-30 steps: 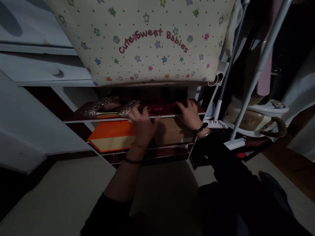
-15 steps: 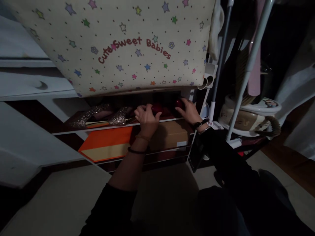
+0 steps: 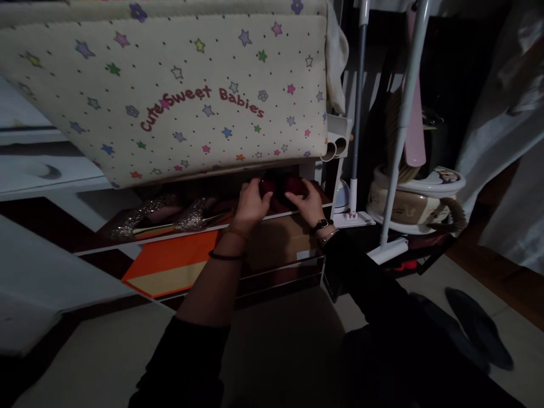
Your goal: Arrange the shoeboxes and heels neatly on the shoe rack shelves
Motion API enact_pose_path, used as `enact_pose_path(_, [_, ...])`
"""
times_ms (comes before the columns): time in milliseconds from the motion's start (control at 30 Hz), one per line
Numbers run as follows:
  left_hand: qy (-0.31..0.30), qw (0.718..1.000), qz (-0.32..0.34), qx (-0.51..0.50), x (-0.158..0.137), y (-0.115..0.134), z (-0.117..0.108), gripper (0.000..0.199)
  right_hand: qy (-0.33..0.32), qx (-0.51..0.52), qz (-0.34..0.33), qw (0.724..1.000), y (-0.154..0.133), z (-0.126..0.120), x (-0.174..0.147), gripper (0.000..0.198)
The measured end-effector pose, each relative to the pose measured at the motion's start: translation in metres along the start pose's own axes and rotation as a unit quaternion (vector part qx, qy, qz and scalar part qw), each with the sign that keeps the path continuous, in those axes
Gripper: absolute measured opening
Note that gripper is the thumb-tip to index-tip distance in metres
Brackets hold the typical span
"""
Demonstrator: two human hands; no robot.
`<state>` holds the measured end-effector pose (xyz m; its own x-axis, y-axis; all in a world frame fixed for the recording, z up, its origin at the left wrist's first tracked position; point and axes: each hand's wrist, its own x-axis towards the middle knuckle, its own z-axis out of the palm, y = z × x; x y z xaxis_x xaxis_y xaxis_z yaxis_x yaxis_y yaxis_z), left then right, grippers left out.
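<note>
A pair of dark red, shiny shoes stands side by side on the upper rack shelf (image 3: 280,214), under a cloth. My left hand (image 3: 253,203) is closed around the left red shoe (image 3: 267,188), thumb at its near end. Around the outer side of the right red shoe (image 3: 292,186) curls my right hand (image 3: 309,203). Their far ends are lost in shadow. To the left of my left hand lie glittery high-heeled shoes (image 3: 187,218) on the same shelf.
The star-printed cloth (image 3: 204,130) hangs low over the shelf. Below sit an orange box (image 3: 174,255) and a brown cardboard box (image 3: 276,243). Mop poles (image 3: 402,136) and a beige pot-like container (image 3: 412,198) stand at right. Dark slippers (image 3: 480,326) lie on the floor.
My right hand has brought the right shoe leftward, close beside the left one. My left hand keeps its grip on the left shoe. The view has shifted somewhat to the right.
</note>
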<state>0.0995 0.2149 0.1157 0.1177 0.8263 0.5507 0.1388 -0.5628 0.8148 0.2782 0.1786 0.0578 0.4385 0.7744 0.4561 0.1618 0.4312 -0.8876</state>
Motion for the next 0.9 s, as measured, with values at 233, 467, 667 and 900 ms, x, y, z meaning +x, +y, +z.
enact_pose_path(233, [0.052, 0.989, 0.044, 0.129, -0.016, -0.036, 0.02, 0.087, 0.007, -0.049, -0.037, 0.998, 0.013, 0.0, -0.011, 0.087])
enact_pose_path(467, [0.028, 0.987, 0.074, 0.141, -0.022, -0.074, 0.028, 0.086, -0.016, -0.052, -0.041, 0.998, 0.023, -0.001, -0.006, 0.09])
enact_pose_path(667, [0.016, 0.984, 0.09, 0.151, -0.02, -0.078, 0.016, 0.089, -0.021, -0.084, -0.052, 0.995, 0.027, 0.001, -0.009, 0.091])
enact_pose_path(900, [0.012, 0.999, 0.016, 0.046, -0.026, -0.087, 0.02, 0.106, -0.013, -0.149, -0.079, 0.986, 0.019, -0.005, -0.013, 0.101])
